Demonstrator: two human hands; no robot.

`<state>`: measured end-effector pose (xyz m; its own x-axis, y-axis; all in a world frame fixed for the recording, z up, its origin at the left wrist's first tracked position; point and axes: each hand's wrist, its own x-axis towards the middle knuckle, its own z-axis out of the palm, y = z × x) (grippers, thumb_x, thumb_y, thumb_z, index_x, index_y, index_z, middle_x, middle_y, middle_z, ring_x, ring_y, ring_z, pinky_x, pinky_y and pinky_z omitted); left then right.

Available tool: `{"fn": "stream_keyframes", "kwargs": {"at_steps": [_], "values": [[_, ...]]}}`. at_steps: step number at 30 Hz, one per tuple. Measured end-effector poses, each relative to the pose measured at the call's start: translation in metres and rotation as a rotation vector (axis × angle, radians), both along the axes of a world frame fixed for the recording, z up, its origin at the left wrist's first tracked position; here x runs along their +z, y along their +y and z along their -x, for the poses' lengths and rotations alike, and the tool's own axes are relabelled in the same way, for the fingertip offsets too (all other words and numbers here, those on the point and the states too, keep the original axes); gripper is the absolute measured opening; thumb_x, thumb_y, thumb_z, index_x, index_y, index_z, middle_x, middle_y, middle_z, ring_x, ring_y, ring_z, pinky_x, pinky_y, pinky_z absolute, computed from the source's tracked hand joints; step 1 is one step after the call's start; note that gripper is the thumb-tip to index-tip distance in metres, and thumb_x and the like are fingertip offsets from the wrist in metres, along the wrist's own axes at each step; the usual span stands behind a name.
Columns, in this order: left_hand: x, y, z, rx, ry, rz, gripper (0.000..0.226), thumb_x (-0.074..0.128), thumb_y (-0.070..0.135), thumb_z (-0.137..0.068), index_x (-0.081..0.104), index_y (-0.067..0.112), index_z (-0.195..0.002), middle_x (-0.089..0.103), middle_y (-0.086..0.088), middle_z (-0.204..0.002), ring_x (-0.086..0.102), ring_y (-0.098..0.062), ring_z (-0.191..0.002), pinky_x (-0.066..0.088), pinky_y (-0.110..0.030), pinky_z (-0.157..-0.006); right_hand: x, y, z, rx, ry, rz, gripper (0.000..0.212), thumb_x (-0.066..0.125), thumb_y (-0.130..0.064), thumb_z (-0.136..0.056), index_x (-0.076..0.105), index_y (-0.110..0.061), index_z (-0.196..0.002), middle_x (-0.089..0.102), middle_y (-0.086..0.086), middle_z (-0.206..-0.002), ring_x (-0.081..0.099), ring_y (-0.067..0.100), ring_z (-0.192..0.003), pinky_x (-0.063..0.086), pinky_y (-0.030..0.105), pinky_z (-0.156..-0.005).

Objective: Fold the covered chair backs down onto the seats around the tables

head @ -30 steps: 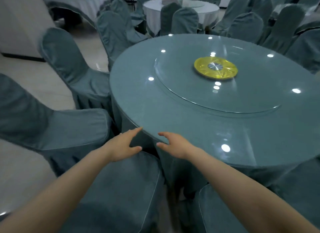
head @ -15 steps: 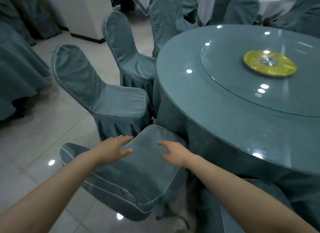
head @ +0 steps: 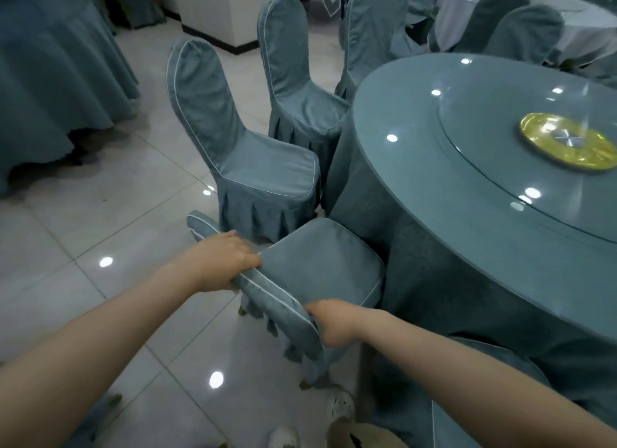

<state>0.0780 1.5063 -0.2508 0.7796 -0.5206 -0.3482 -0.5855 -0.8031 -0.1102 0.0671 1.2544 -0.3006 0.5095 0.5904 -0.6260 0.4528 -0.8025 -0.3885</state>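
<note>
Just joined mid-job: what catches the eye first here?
Both hands grip the nearest chair back at bottom centre, left hand on its far side, right hand nearer. Beyond it, the next covered chair stands upright beside the round table, whose yellow disc sits at right.

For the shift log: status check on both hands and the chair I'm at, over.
The chair back gripped along its top edge by left hand and right hand. Back not yet down on the seat. Nothing on the seat.

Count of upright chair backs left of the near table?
3: first chair back nearest, second chair back behind it, third chair back farther on. Others may be hidden past the table.
</note>
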Motion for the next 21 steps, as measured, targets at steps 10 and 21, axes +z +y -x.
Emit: {"fn": "stream_keyframes", "kwargs": {"at_steps": [10, 21], "values": [[0.005, 0.018, 0.001, -0.057, -0.071, -0.08, 0.018, 0.053, 0.015, -0.084, 0.059, 0.027, -0.095, 0.066, 0.004, -0.099, 0.06, -0.019, -0.096, 0.049, -0.036, -0.086, 0.001, 0.016, 0.025, 0.062, -0.063, -0.012, 0.064, 0.072, -0.022, -0.075, 0.043, -0.02, -0.132, 0.058, 0.007, -0.125, 0.057, 0.03, -0.111, 0.049, 0.042, -0.09], [0.023, 0.07, 0.029, 0.074, 0.025, -0.177, 0.026, 0.054, 0.019, -0.085, 0.063, 0.032, -0.105, 0.066, 0.013, -0.107, 0.056, -0.009, -0.102, 0.045, -0.027, -0.091, 0.006, -0.02, -0.001, -0.084, -0.259, 0.063, 0.081, 0.053, -0.027, -0.091, 0.001, -0.013, -0.153, 0.005, 0.004, -0.16, 0.007, 0.017, -0.147, 0.012, 0.027, -0.116]]}}
